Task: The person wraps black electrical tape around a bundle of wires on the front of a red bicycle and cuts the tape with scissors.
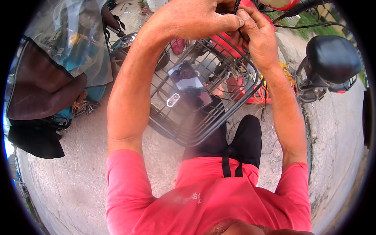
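Note:
Both my hands meet at the top edge, above the front of a black wire basket (196, 139). My left hand (207, 19) is closed, its thumb reaching to the right hand's fingertips. My right hand (260, 41) is closed too, thumb and fingers pinched together. A thin black cable (237, 5) shows between the fingers of both; much of it is hidden. A dark, shiny phone (190, 84) lies in the basket, next to a pale oval piece with two round lenses (173, 100).
Red bodywork (227, 45) and a black handlebar grip (303, 8) belong to a vehicle ahead. A black seat (333, 58) stands at right. At left is another vehicle with a brown cover (41, 84) and clear plastic sheeting (88, 43). Concrete ground (74, 176) lies around me.

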`<state>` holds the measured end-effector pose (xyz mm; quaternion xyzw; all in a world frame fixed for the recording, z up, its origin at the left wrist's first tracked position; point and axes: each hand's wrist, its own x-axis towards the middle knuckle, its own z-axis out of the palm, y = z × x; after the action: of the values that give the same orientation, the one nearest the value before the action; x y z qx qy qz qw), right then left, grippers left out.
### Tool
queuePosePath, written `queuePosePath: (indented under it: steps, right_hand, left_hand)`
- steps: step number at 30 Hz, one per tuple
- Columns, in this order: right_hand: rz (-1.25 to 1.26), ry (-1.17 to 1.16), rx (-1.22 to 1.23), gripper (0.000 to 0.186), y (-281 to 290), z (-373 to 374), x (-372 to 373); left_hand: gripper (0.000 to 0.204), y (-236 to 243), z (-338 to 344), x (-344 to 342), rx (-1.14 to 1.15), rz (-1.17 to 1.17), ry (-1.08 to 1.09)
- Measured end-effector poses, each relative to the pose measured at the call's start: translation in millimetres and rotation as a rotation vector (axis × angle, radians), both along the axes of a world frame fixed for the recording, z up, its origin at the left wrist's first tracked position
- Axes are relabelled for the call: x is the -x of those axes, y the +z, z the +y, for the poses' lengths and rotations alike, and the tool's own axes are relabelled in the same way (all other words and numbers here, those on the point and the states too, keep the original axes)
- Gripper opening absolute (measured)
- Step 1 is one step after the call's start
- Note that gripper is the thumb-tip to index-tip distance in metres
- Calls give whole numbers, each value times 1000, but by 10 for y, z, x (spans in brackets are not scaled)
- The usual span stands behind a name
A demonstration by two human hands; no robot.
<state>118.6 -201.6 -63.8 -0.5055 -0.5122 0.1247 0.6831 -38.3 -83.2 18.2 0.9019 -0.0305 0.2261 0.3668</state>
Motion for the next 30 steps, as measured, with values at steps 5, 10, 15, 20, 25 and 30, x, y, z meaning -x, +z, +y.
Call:
queuePosePath:
  steps: [5,10,15,20,25,30]
  right_hand:
    - [82,126,157,24,235,-57,-32]
    - [-18,91,289,37,190,-66,-172]
    - [-240,21,376,40,302,24,-134]
    - [-218,18,424,33,273,-65,-241]
    - [-287,41,435,29,333,-83,-262]
    - [-278,17,429,28,327,-172,-263]
  left_hand:
    - [41,-28,62,-26,-130,-16,-13]
    - [43,68,-28,49,-118,47,28]
    - [46,40,25,55,-181,125,194]
    - [52,277,-218,79,-147,272,307]
    - [61,42,-12,42,-153,144,258]
    - [63,11,15,40,-79,138,135]
